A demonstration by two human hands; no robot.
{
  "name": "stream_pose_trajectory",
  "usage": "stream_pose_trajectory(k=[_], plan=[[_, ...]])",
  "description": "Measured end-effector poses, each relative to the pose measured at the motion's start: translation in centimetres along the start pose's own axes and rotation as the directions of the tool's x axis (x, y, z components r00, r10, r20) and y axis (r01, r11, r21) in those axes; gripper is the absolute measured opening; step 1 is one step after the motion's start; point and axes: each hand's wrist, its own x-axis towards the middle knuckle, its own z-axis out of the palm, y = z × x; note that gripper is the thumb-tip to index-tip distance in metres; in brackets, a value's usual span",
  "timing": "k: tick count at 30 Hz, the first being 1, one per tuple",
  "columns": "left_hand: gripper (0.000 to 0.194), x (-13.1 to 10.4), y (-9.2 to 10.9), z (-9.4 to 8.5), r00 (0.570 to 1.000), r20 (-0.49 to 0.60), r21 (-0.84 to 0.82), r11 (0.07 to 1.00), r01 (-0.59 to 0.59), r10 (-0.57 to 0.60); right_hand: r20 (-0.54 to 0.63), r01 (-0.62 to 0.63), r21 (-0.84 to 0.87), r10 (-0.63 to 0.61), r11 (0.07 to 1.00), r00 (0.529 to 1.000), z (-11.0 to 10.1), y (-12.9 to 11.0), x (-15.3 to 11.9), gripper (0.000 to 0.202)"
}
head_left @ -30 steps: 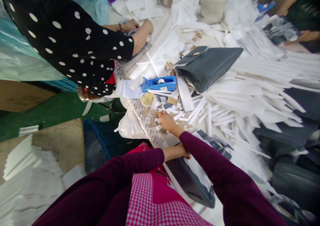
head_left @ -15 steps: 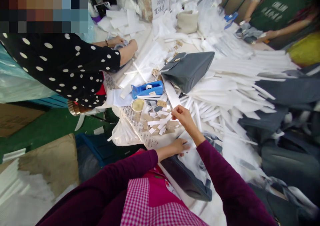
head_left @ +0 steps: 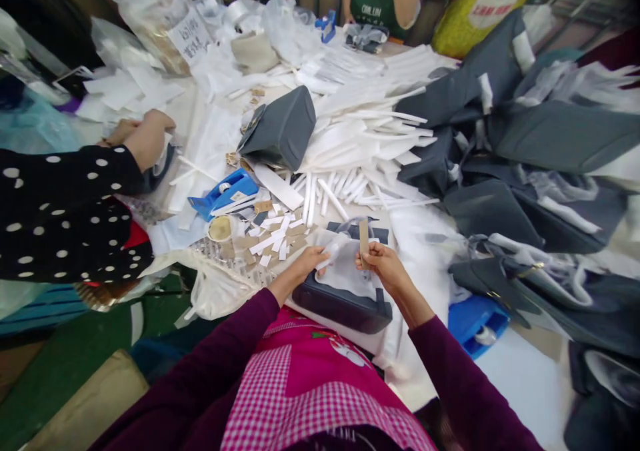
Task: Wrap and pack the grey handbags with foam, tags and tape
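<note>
A dark grey handbag [head_left: 345, 304] lies on its side at the table's near edge, in front of my apron. White foam wrapping [head_left: 345, 268] covers its upper side. My left hand [head_left: 311, 263] is closed on a piece of this white wrapping at the bag's left side. Over the right part of the bag, my right hand [head_left: 381, 263] pinches a brown card strip [head_left: 364, 238], held upright between thumb and fingers. Loose white and brown card strips [head_left: 277, 236] are scattered on the table to the left of my hands.
A blue tape dispenser [head_left: 227, 194] and a round tub [head_left: 219, 228] stand left; another blue dispenser [head_left: 477, 328] sits right. A grey bag [head_left: 283, 128] stands ahead beside white foam strips [head_left: 360, 138]. Grey bags [head_left: 545, 134] crowd the right. A co-worker's hands [head_left: 143, 134] work at left.
My right hand has come back from the scattered strips to above the handbag, now with a brown card strip. My left hand has shifted to the wrapping's left side. The view has swung right.
</note>
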Motion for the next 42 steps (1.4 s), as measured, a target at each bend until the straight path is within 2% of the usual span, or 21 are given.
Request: stream_pose_trajectory(k=[3, 6, 14, 19, 24, 26, 33, 39, 42], plan=[[0.043, 0.3, -0.2, -0.2, 1.0, 0.015, 0.013, 1.0, 0.015, -0.015, -0.012, -0.085, -0.188, 0.085, 0.979, 0.996, -0.8, 1.0, -1.4, 0.021], [0.045, 0.5, -0.2, -0.3, 0.999, 0.033, 0.015, 1.0, 0.025, -0.025, -0.072, -0.163, -0.368, 0.147, 0.915, 0.987, -0.9, 1.8, -1.5, 0.009], [0.045, 0.3, 0.2, 0.0, 1.0, 0.023, -0.032, 0.999, 0.018, -0.017, -0.134, -0.237, -0.514, 0.196, 0.824, 0.971, 0.2, 2.7, 0.8, 0.013], [0.047, 0.6, -0.6, -0.3, 0.999, -0.03, -0.077, 0.997, -0.015, 0.013, -0.141, -0.271, -0.44, 0.232, 0.856, 0.962, 2.7, 3.3, 2.1, 0.012], [0.069, 0.6, -1.4, -0.6, 0.993, -0.113, -0.11, 0.993, -0.031, 0.019, -0.106, -0.284, -0.246, 0.265, 0.927, 0.958, 4.7, 4.6, 3.2, 0.006], [0.072, 0.5, -1.4, -0.5, 0.99, -0.142, -0.117, 0.993, -0.036, 0.019, -0.083, -0.296, -0.16, 0.286, 0.942, 0.955, 5.2, 5.1, 3.6, 0.006], [0.053, 0.5, -1.0, -0.5, 0.995, -0.099, -0.079, 0.997, -0.012, 0.004, 0.055, -0.39, 0.027, 0.389, 0.92, 0.92, 5.2, 6.0, 5.1, 0.015], [0.044, 0.4, -0.7, -0.8, 0.998, -0.059, -0.054, 0.998, 0.01, -0.013, 0.19, -0.447, 0.033, 0.433, 0.894, 0.881, 4.5, 6.0, 5.7, 0.015], [0.04, 0.1, -0.4, -0.7, 0.998, -0.065, -0.055, 0.998, 0.008, -0.012, 0.194, -0.419, 0.021, 0.407, 0.908, 0.892, 4.4, 6.2, 5.7, 0.013]])
